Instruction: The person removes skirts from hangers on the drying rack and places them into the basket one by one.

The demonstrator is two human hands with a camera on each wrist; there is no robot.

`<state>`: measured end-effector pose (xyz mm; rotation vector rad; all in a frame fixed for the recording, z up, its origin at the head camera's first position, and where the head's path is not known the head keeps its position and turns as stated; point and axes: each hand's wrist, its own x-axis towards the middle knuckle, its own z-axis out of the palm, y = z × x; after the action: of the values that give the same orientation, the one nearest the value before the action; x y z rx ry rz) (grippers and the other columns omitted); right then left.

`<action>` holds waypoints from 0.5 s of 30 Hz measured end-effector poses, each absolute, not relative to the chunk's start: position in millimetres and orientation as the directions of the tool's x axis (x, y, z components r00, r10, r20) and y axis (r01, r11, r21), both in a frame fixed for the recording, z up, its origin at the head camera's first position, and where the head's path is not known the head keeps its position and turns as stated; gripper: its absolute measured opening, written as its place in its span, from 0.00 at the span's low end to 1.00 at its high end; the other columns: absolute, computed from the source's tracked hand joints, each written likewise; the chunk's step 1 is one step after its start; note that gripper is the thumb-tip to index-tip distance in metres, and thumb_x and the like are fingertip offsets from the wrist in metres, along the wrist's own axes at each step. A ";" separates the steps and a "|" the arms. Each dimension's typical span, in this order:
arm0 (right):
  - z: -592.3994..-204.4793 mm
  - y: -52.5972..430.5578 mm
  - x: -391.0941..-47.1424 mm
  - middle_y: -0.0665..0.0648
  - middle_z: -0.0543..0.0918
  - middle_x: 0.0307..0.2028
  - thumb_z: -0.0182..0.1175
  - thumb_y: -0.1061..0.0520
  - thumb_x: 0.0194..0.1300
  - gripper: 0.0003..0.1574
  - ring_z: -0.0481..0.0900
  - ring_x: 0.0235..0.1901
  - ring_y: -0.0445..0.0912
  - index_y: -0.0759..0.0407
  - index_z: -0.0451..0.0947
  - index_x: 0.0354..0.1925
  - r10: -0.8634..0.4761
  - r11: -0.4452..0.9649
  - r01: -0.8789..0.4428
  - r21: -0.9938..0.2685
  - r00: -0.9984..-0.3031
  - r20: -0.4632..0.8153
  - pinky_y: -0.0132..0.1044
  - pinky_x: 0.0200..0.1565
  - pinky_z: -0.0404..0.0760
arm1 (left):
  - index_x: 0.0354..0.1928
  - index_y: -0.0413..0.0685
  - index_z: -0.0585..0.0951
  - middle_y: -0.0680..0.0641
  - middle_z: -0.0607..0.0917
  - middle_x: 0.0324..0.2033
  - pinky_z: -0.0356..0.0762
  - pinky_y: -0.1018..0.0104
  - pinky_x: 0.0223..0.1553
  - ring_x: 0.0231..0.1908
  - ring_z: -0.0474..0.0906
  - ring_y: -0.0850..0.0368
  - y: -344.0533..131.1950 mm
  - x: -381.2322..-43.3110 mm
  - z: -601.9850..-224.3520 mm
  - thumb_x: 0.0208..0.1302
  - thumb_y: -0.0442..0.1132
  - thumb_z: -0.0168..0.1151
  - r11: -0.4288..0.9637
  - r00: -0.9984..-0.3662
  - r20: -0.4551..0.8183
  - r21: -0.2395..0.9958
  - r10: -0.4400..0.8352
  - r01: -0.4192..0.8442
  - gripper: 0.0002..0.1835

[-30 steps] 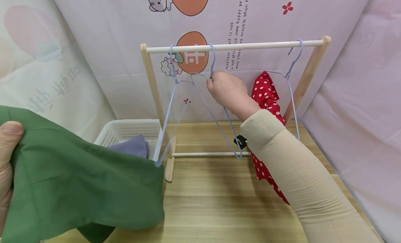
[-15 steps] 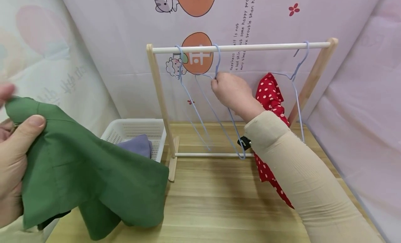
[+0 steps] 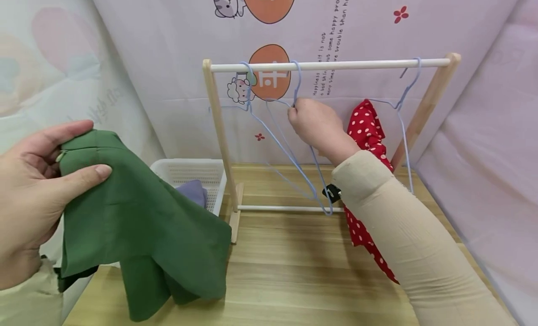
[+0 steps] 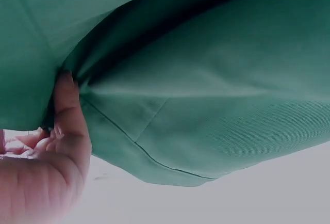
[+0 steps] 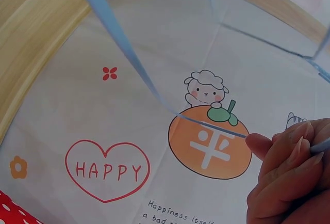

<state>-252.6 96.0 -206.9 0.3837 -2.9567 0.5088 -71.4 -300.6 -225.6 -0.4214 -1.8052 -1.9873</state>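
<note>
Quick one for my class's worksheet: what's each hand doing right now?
Left hand: holding the green garment at its top edge.
Right hand: closed, holding the middle blue hanger.

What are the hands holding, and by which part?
Left hand: green garment, by its upper edge, between thumb and fingers. Right hand: middle blue hanger, gripped just below its hook.
</note>
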 end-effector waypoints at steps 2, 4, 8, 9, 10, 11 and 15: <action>-206.5 96.4 -252.2 0.60 0.79 0.36 0.36 0.45 0.83 0.24 0.79 0.39 0.55 0.57 0.74 0.46 -0.228 0.913 -0.266 -0.309 -0.961 0.154 0.50 0.42 0.80 | 0.70 0.35 0.73 0.41 0.88 0.51 0.87 0.66 0.36 0.44 0.90 0.54 -298.1 -70.0 -222.7 0.54 0.07 0.60 -0.057 -0.885 0.455 0.885 -0.102 0.462 0.40; -206.0 96.3 -252.1 0.60 0.79 0.36 0.36 0.44 0.83 0.24 0.79 0.39 0.55 0.57 0.74 0.46 -0.229 0.914 -0.266 -0.307 -0.962 0.152 0.50 0.43 0.80 | 0.71 0.37 0.74 0.43 0.88 0.52 0.87 0.69 0.37 0.44 0.90 0.56 -296.1 -68.1 -219.8 0.56 0.10 0.64 -0.007 -0.899 0.426 0.903 -0.103 0.429 0.39; -205.5 96.3 -252.9 0.59 0.79 0.37 0.36 0.44 0.82 0.24 0.79 0.41 0.56 0.57 0.74 0.46 -0.227 0.915 -0.262 -0.307 -0.963 0.147 0.51 0.45 0.80 | 0.70 0.44 0.76 0.48 0.88 0.52 0.85 0.74 0.36 0.43 0.89 0.60 -293.1 -63.4 -214.5 0.58 0.20 0.72 0.142 -0.927 0.350 0.932 -0.131 0.332 0.37; -205.5 96.3 -253.2 0.60 0.79 0.37 0.36 0.44 0.82 0.24 0.79 0.41 0.56 0.57 0.74 0.46 -0.227 0.915 -0.262 -0.308 -0.963 0.147 0.51 0.46 0.80 | 0.70 0.45 0.77 0.49 0.88 0.51 0.84 0.75 0.36 0.42 0.89 0.61 -292.4 -62.9 -213.6 0.59 0.22 0.73 0.213 -0.928 0.347 0.925 -0.136 0.315 0.36; -205.6 96.3 -253.4 0.60 0.79 0.38 0.36 0.45 0.82 0.24 0.79 0.42 0.56 0.57 0.74 0.46 -0.227 0.915 -0.262 -0.308 -0.963 0.145 0.52 0.46 0.80 | 0.70 0.46 0.77 0.51 0.89 0.51 0.84 0.75 0.36 0.41 0.89 0.62 -291.5 -62.3 -212.7 0.59 0.23 0.74 0.290 -0.927 0.350 0.908 -0.137 0.301 0.36; -205.6 96.4 -253.5 0.60 0.79 0.38 0.36 0.45 0.82 0.25 0.79 0.42 0.56 0.57 0.74 0.46 -0.227 0.914 -0.262 -0.309 -0.963 0.144 0.52 0.46 0.80 | 0.70 0.48 0.78 0.52 0.89 0.49 0.83 0.76 0.35 0.40 0.88 0.63 -290.5 -61.9 -211.7 0.59 0.25 0.75 0.373 -0.921 0.365 0.880 -0.135 0.294 0.35; -205.8 95.8 -253.7 0.60 0.79 0.38 0.36 0.45 0.82 0.25 0.79 0.42 0.56 0.57 0.75 0.46 -0.229 0.913 -0.264 -0.310 -0.963 0.144 0.52 0.46 0.80 | 0.67 0.55 0.81 0.63 0.89 0.40 0.79 0.80 0.31 0.32 0.84 0.70 -285.8 -61.4 -207.0 0.61 0.32 0.77 0.670 -0.888 0.443 0.697 -0.123 0.255 0.32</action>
<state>-253.7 95.8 -205.8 0.3840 -2.9705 0.5038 -61.4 -285.8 -207.0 -0.1025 -2.4263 -1.1110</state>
